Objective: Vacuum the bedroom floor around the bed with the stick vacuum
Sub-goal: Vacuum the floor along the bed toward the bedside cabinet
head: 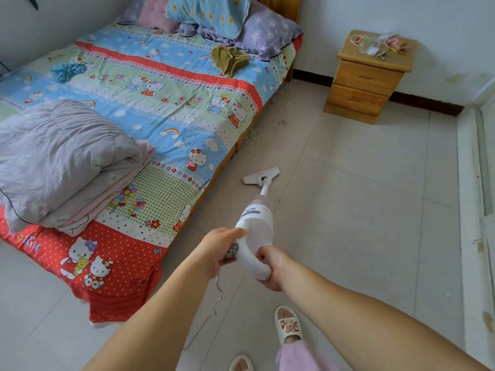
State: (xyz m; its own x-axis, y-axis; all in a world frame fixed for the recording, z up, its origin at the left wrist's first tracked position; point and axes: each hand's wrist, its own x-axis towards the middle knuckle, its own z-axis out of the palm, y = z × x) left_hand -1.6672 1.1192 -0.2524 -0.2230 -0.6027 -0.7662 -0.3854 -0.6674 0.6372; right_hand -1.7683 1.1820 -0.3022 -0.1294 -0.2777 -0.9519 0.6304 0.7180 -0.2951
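A white stick vacuum (257,215) points away from me, its flat floor head (261,175) resting on the pale tiles beside the bed (150,108). My right hand (270,266) is wrapped around the rear of the loop handle. My left hand (222,246) grips the front of the handle where it meets the body, thumb along the casing. A thin white cord (218,295) hangs from the handle down to the floor. Scattered crumbs and dust (267,119) lie along the bed's edge, farther ahead than the floor head.
The bed carries a folded grey quilt (61,156), pillows (241,20) and loose cloths. A wooden nightstand (367,76) stands against the far wall. A white door frame (474,183) runs along the right. My slippered feet (288,326) are on the tiles below.
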